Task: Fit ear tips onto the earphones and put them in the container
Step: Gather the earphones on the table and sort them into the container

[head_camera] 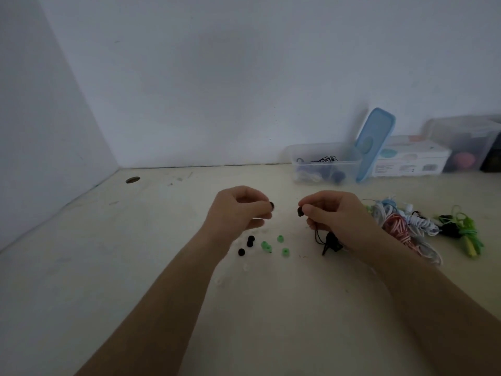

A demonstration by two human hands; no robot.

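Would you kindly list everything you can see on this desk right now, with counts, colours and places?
loose black ear tips: three, black, on the table below the left hand
green ear tips: about four, green, right of the black ones
earphone bundles: several, white, red-striped, pale blue and green, table's right side
open container: one, clear, back right, cables inside
lid: one, blue, leaning on that container
box: one, white, right of the lid
second container: one, clear, far right, blurred
table: one, pale, round hole at back left
left hand: pinches the held ear tip, one, black
right hand: holds the black earphone, one, cable dangling
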